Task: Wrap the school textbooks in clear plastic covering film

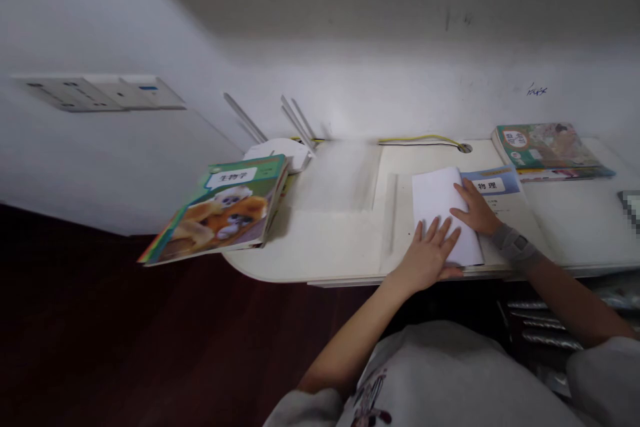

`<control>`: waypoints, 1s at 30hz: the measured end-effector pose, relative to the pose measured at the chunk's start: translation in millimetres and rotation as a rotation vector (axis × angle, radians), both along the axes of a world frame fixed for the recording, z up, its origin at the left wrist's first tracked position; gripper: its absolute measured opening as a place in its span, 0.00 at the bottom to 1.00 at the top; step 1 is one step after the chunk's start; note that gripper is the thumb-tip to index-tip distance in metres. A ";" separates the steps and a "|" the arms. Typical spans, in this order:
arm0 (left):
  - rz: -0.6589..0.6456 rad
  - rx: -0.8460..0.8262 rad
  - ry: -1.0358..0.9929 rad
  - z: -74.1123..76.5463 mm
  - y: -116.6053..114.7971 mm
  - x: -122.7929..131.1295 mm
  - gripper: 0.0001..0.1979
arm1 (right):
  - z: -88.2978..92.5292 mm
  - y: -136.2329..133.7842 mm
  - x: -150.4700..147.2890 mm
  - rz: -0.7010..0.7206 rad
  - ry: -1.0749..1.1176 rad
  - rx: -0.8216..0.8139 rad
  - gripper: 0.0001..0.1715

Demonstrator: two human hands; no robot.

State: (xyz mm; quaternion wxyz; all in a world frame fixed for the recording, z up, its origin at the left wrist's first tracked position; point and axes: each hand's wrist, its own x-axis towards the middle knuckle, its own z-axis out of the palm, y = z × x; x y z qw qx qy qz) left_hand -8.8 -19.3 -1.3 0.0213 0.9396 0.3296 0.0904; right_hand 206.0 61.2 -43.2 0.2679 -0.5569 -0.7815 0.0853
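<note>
A white sheet of paper [434, 197] lies over the left part of a physics textbook [503, 188] with a blue and pale cover. My left hand [430, 253] rests flat on the lower part of the paper, fingers spread. On the paper's right edge, where it meets the book cover, my right hand [475, 208] presses down with its fingers apart. A grey watch band circles my right wrist. To the left of the paper, a clear, see-through sheet [393, 227] lies on the white desk [280, 263]; how it joins the book I cannot tell.
A stack topped by a biology textbook [225, 210] overhangs the desk's left end. Behind it stands a white router [277, 147] with several antennas. More books [547, 147] lie at the back right. A yellow cable [420, 139] runs along the wall, below wall sockets [100, 93].
</note>
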 end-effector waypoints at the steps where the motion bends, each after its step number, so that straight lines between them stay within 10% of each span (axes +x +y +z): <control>1: -0.003 0.013 0.009 -3.2 -0.6 -1.2 0.37 | -0.4 0.5 -1.3 -0.019 -0.008 -0.003 0.38; 15: -0.147 0.265 -0.190 -24.6 -11.5 -0.7 0.16 | -2.2 -1.7 -29.9 -0.070 0.154 0.041 0.32; 30: -0.100 0.247 -0.113 -35.7 -26.1 5.1 0.16 | -0.8 -7.3 -31.5 0.027 0.031 -0.009 0.32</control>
